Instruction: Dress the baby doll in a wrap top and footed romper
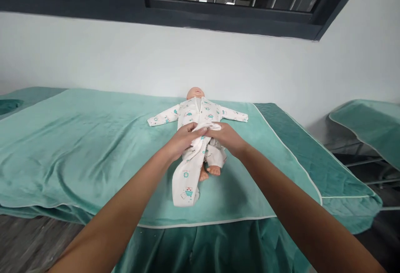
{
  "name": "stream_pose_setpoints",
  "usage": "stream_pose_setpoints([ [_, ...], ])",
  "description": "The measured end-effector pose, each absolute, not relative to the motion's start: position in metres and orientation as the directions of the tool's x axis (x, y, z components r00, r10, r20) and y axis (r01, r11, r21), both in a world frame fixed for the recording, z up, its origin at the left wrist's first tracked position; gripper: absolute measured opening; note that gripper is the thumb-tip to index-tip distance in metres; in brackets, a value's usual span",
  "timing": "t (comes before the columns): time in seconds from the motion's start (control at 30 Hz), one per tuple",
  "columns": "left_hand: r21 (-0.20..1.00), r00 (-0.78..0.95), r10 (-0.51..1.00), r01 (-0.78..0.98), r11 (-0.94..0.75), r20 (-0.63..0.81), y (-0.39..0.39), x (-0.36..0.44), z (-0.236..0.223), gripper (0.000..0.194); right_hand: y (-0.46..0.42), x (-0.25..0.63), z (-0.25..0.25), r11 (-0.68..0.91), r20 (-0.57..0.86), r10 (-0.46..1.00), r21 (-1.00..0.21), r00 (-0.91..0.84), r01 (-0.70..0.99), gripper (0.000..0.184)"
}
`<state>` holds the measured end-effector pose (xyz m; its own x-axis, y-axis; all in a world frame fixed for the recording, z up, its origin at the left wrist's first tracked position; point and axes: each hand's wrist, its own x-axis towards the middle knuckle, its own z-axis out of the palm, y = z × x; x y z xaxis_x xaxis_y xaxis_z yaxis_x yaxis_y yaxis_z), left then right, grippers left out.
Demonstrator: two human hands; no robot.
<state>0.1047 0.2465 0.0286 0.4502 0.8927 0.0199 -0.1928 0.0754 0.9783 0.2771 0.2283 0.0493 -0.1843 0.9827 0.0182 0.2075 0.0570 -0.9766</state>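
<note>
A baby doll [195,93] lies on its back on the bed, head toward the wall and feet toward me. It wears a white baby outfit [188,117] with a small green and red print, both sleeves spread sideways. My left hand [186,138] and my right hand [225,136] meet over the doll's middle, fingers closed on bunched white fabric. Below them one long trouser leg [186,183] hangs flat toward me on the left. The doll's bare feet [213,170] show beside it, under a shorter gathered part of the cloth. My fingertips are partly hidden in the folds.
Light green velvety cover [103,148] lies over the bed, wrinkled at the left, with a darker green sheet [193,244] hanging at the front. Behind stand a white wall [125,56] and a dark-framed barred window [231,11]. Another green-covered bed [371,123] is at the right.
</note>
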Motion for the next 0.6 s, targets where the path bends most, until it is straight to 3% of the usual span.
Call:
stream_pose_setpoints([
  [0.1,0.994,0.629,0.775,-0.031,0.1,-0.059,0.242,0.087,0.028,0.041,0.227,0.281,0.046,0.008,0.002,0.979,-1.0,-0.202,0.029,0.031],
  [0.2,0.969,0.605,0.796,-0.182,0.17,-0.026,0.245,0.085,0.023,0.04,0.228,0.279,0.044,0.009,0.023,0.971,-0.998,-0.236,-0.059,0.036],
  [0.3,0.899,0.51,0.86,-0.383,0.214,0.013,0.254,0.094,0.015,0.044,0.232,0.278,0.042,-0.012,-0.022,0.956,-0.999,-0.291,0.038,0.039],
  [0.43,0.863,0.385,0.923,-0.462,0.204,-0.012,0.26,0.107,0.01,0.041,0.233,0.278,0.042,-0.026,-0.138,0.897,-0.965,-0.42,0.262,0.038],
  [0.6,0.897,0.391,0.92,-0.401,0.184,-0.014,0.254,0.111,0.011,0.044,0.229,0.273,0.042,-0.05,-0.105,0.937,-0.984,-0.332,0.17,0.036],
])
